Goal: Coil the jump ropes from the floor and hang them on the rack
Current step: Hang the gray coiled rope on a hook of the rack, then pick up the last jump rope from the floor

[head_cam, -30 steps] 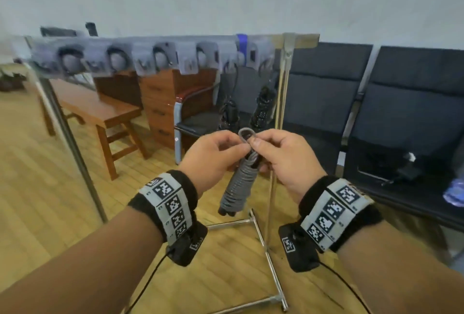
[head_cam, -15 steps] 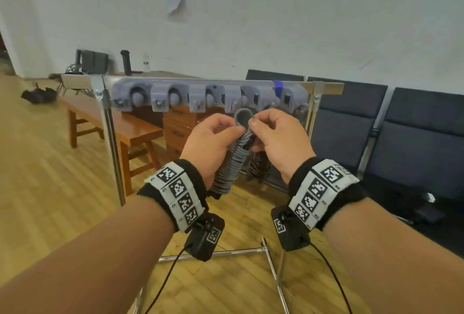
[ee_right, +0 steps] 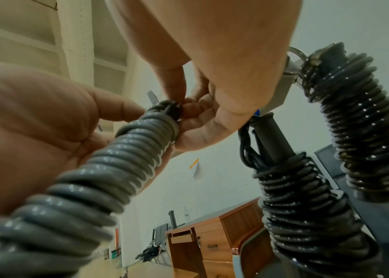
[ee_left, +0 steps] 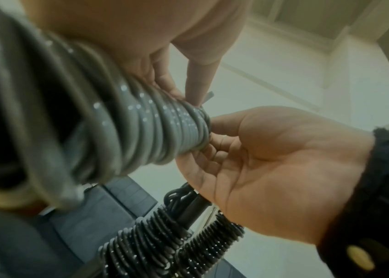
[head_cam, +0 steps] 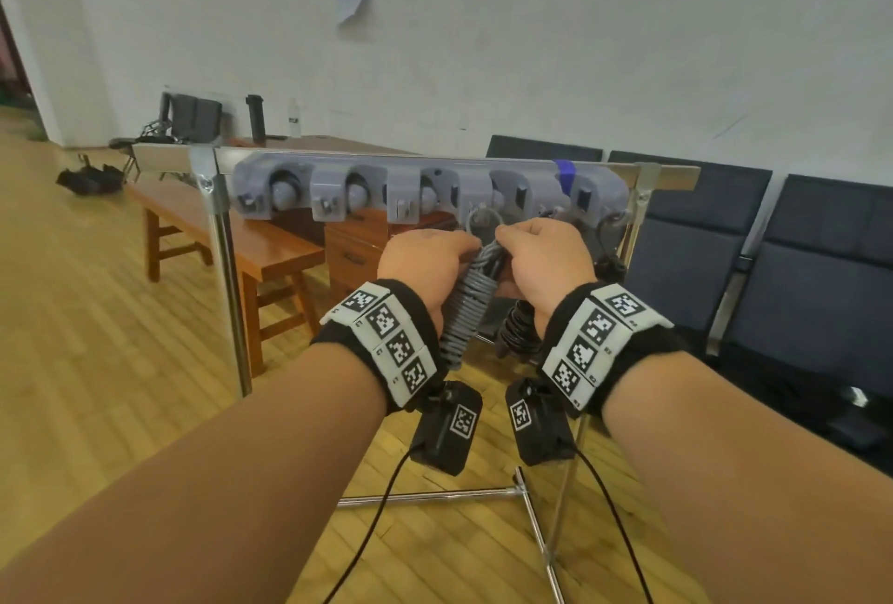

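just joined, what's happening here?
A person is hanging a coiled grey jump rope on the rack. Left hand and right hand both pinch its top end, holding its loop just under a hook. Two black coiled ropes already hang at the rack's right end.

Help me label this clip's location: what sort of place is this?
Probably a hall or waiting area, not a home: a row of dark linked seats along a bare white wall, a wood-plank floor, and a wooden desk.
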Available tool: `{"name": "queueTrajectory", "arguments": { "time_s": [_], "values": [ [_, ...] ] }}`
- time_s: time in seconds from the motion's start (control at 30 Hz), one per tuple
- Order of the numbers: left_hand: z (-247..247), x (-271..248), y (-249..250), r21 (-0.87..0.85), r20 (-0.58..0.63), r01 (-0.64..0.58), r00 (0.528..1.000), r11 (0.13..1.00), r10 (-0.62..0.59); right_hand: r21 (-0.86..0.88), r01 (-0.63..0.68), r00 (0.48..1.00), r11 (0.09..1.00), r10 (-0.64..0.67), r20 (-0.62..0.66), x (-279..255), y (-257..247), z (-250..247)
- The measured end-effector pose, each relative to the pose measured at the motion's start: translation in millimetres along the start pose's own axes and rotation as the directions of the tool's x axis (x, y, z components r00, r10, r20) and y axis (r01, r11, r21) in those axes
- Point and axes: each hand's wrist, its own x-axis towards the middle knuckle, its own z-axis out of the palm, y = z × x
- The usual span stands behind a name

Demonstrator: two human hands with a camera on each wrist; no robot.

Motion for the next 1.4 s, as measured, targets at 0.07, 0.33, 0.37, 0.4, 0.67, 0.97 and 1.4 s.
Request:
{"name": "queueTrajectory", "arguments": {
  "time_s": [0.07, 0.33, 0.37, 0.4, 0.67, 0.97, 1.4],
  "values": [
    [-3.5, 5.2, -5.1, 0.041, 0.001, -0.006, 1.000, 0.999, 0.006, -0.017, -0.014, 1.000, 1.000, 0.014, 0.026, 0.6, 3.7, 2.0],
    [-20.5, -4.3, -15.3, 0.172, 0.122, -0.146, 0.985, 0.974, 0.126, -0.092, 0.052, 0.990, 0.994, -0.040, 0.132, -5.3, 10.8, -4.5],
    [-25.2, -6.2, -19.4, 0.223, 0.116, -0.174, 0.982, 0.959, 0.151, -0.089, 0.052, 0.990, 0.995, -0.040, 0.134, -8.2, 12.4, -8.8],
    [-29.2, -9.4, -24.6, 0.290, 0.103, -0.199, 0.979, 0.936, 0.176, -0.093, 0.052, 0.990, 0.994, -0.039, 0.135, -11.5, 14.7, -13.8],
    [-51.6, -61.1, -91.3, 0.536, 0.162, -0.109, 0.986, 0.837, 0.025, -0.259, 0.073, 0.935, 0.963, 0.025, 0.353, -60.1, 58.5, -62.2],
    [-19.8, -106.3, -256.2, 0.781, 0.604, -0.389, 0.671, 0.489, -0.431, -0.648, 0.160, 0.805, 0.745, 0.281, 0.522, -116.7, 236.1, -90.0],
    [-24.3, -102.8, -442.4, 0.837, 0.507, -0.405, 0.322, 0.368, -0.799, -0.690, -0.104, 0.559, 0.716, 0.616, 0.555, -196.3, 475.7, -96.0]
  ]
}}
